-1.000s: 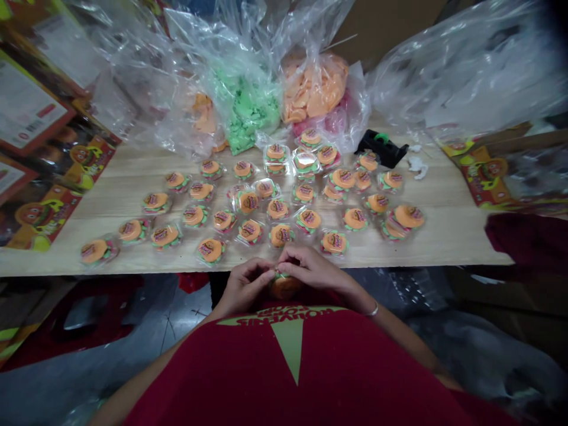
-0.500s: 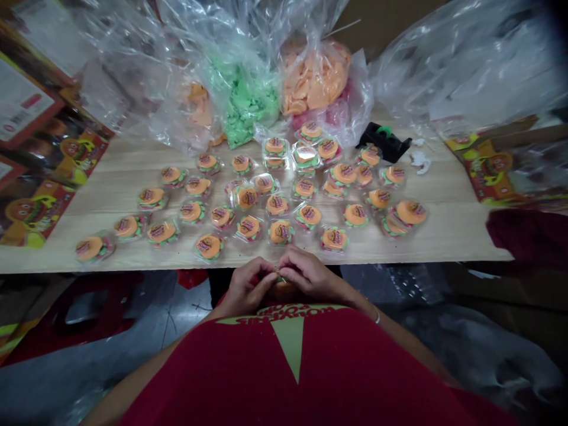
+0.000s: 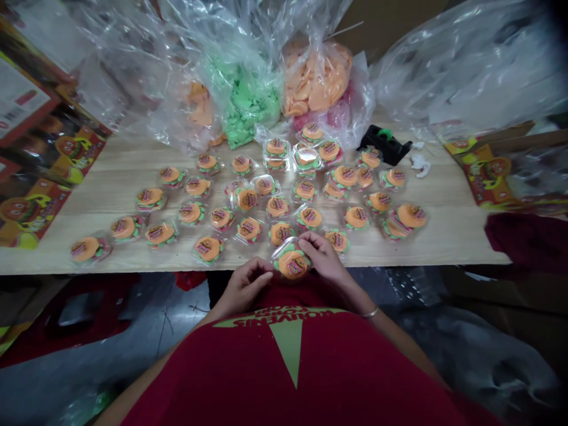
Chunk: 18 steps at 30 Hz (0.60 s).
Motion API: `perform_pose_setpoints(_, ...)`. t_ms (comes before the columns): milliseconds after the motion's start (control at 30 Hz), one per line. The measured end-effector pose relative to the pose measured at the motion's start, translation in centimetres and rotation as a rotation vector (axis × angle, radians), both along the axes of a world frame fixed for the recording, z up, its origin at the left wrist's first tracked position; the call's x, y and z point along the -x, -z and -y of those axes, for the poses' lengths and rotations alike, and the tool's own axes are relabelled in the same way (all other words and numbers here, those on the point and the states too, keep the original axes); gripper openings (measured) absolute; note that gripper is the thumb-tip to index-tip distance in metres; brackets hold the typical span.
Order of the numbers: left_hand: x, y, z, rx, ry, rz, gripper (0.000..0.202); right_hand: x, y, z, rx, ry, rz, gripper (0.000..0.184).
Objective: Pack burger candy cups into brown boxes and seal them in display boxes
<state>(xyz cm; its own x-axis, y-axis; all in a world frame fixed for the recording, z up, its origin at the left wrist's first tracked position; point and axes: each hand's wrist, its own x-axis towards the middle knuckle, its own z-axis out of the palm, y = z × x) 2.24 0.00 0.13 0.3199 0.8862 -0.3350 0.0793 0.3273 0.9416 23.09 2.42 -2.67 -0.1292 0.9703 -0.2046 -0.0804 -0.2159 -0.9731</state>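
I had the right hand (image 3: 326, 260) out over the near edge of the table (image 3: 448, 236). The wrist was straight and the palm down, with the fingers (image 3: 310, 239) bent over the far right rim of a pack (image 3: 291, 264) and closed on it. The pack was clear, with an orange, green and pink burger sweet inside, and it faced up at me. It sat just in front of my red shirt (image 3: 288, 367), at the table's near edge. A thin bracelet (image 3: 370, 312) ringed that wrist.

The left hand (image 3: 244, 285) sat lower and just left of the pack, loosely curled with the fingertips gathered toward the thumb. I could not tell whether it touched the pack or pinched anything.

Beyond the hands, the other packs (image 3: 248, 228) lay in loose rows across the wood, the nearest just beside the held one. At the far side, a green bag (image 3: 248, 109) and an orange bag (image 3: 317, 80) slumped among clear plastic. A black dispenser (image 3: 384, 145) stood to their right. Printed boxes (image 3: 31, 207) lay at the far left, with more at the right.
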Motion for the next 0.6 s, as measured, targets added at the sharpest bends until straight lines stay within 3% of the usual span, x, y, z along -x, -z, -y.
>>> perform_pose_setpoints(67,0.1,0.0,0.4,0.005,-0.005,-0.005,0.036,0.4,0.8,0.1,0.058,0.083,-0.080,0.041)
perform_pose_setpoints(167,0.7,-0.2,0.4,0.014,0.067,0.021,0.037,0.8,0.9,0.1,0.093,0.091,-0.142,0.044)
perform_pose_setpoints(333,2.8,-1.3,-2.2,-0.029,0.432,-0.093,0.033,-0.2,-1.4,0.0,-0.028,-0.035,-0.029,0.031)
perform_pose_setpoints(400,2.7,-1.7,-3.6,-0.024,0.421,-0.083,0.036,-0.1,-2.6,0.3,-0.081,-0.091,0.022,0.022)
perform_pose_setpoints(533,-0.3,-1.5,-4.5,-0.012,0.312,-0.062,0.082,0.0,-3.5,-0.2,-0.249,-0.196,0.076,0.016)
perform_pose_setpoints(600,-1.7,-1.1,-4.2,0.003,0.309,-0.112,0.079,-2.3,-3.2,-2.0,-0.350,-0.150,0.170,0.020)
